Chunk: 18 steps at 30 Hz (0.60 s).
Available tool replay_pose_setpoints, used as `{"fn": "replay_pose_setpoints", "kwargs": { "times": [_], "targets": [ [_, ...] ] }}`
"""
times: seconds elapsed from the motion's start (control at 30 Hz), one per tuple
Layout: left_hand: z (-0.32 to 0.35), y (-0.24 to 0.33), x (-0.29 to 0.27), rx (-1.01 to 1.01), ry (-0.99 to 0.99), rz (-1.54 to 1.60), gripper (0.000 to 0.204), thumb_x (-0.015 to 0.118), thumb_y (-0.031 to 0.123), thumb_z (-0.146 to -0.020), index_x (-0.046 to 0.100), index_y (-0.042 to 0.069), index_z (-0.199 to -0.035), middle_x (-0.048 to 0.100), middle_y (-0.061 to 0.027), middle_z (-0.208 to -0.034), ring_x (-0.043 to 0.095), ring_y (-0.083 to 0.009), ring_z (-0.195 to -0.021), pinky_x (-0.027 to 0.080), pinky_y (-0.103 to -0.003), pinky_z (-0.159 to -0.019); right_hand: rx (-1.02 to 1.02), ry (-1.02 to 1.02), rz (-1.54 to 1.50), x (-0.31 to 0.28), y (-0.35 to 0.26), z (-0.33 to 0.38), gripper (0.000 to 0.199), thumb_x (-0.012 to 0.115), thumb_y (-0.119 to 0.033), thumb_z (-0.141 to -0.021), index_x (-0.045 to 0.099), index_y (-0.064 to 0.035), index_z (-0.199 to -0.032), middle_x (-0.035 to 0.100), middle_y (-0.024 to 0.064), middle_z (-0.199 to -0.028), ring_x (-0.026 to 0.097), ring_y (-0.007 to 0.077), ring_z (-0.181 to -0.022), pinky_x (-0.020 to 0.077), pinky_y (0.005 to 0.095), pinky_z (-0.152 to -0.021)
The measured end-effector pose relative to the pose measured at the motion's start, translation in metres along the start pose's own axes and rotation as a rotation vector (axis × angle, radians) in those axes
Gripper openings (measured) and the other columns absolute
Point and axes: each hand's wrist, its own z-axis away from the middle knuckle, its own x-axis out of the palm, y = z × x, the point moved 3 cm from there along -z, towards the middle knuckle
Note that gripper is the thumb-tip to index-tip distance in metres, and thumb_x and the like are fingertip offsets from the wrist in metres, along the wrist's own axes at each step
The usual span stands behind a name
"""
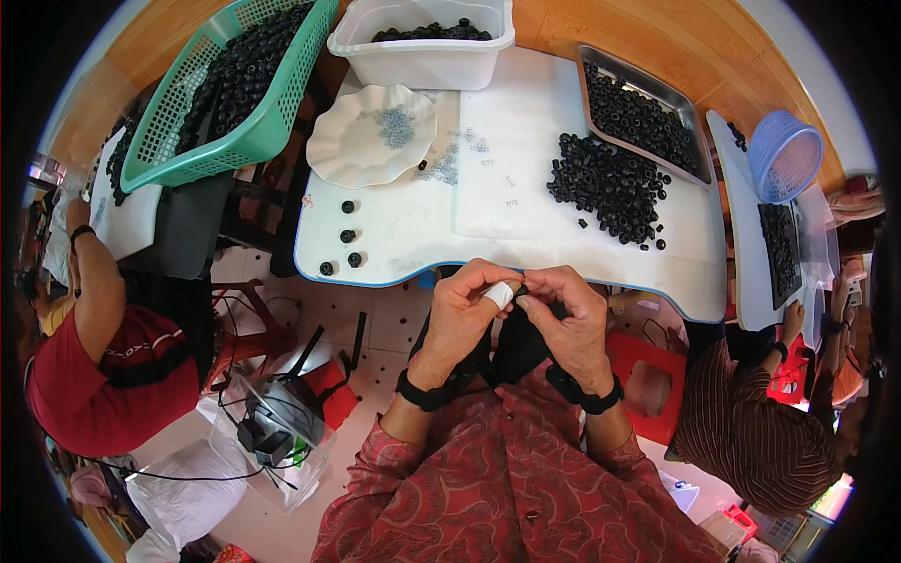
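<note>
My left hand (452, 324) and my right hand (577, 324) meet in front of the table's near edge, fingers pinched together. Between their fingertips is a small black part (520, 290), mostly hidden by the fingers. White tape (500, 296) wraps a digit of my left hand. Beyond my hands, a heap of small black ring-like parts (610, 188) lies on the white tabletop (526, 249). To the left, several black parts (348, 235) stand apart near the edge. Small clear pieces (396, 127) lie in a scalloped cream plate (330, 155).
A metal tray (702, 141) of black parts stands at the back right, a white tub (422, 66) behind the plate. At the far left is a green basket (150, 169). Co-workers sit on both sides, one in a red shirt (103, 385), another in stripes (741, 422).
</note>
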Motion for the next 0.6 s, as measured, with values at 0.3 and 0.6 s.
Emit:
{"fn": "replay_pose_setpoints", "kwargs": {
  "times": [0.3,0.6],
  "targets": [
    [0.001,-0.016,0.005,-0.148,0.029,0.313,0.018,0.059,0.006,-0.097,0.066,-0.002,-0.111,0.069,-0.0065,-0.098,0.062,-0.01,-0.076,0.051,-0.024,-0.068,0.012,0.026,-0.035,0.001,0.005,0.003,0.029,0.072,0.007,-0.082,0.066,0.0003,-0.109,0.069,0.0068,-0.096,0.066,0.0124,-0.085,0.0533,0.0248,-0.077],
    [0.003,-0.013,0.006,-0.08,-0.023,0.39,0.019,0.058,0.006,-0.098,0.065,-0.003,-0.113,0.067,-0.0079,-0.102,0.062,-0.0113,-0.08,0.051,-0.025,-0.071,0.104,0.108,-0.238,0.001,0.013,0.009,0.025,0.071,0.006,-0.084,0.066,0.0001,-0.108,0.068,0.0048,-0.096,0.063,0.0097,-0.088,0.0511,0.0239,-0.08]
  ]
}}
